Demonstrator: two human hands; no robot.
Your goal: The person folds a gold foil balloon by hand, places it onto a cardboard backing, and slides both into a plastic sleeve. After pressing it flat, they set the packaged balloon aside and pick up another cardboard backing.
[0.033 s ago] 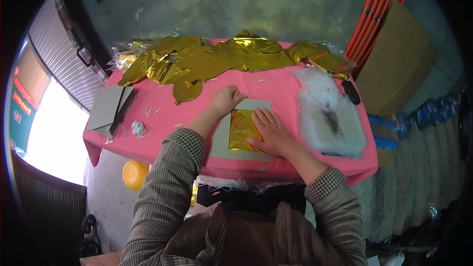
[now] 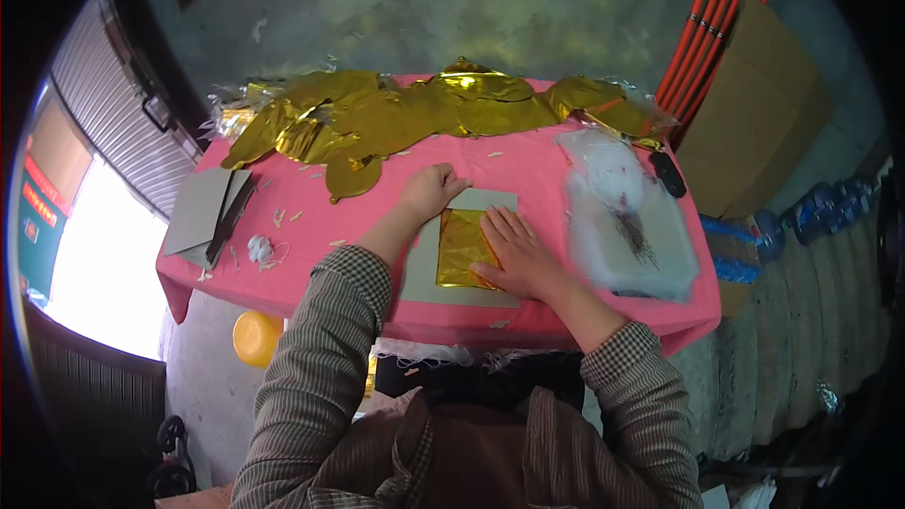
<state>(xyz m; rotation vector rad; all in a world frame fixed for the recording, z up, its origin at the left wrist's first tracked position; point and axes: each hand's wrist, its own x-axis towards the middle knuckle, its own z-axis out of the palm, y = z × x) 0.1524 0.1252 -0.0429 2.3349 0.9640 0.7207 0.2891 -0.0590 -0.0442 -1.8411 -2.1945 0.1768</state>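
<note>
Gold foil square [image 2: 462, 247] half hidden under right hand [image 2: 517, 253]

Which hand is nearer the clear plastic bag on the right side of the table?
Right. The right hand lies flat on the folded gold foil, just left of the clear plastic bag; the left hand rests farther left, at the foil's far corner.

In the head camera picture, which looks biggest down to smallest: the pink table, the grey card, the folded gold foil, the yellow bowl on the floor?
1. pink table
2. grey card
3. folded gold foil
4. yellow bowl, though it sits farther away and is partly hidden.
</note>
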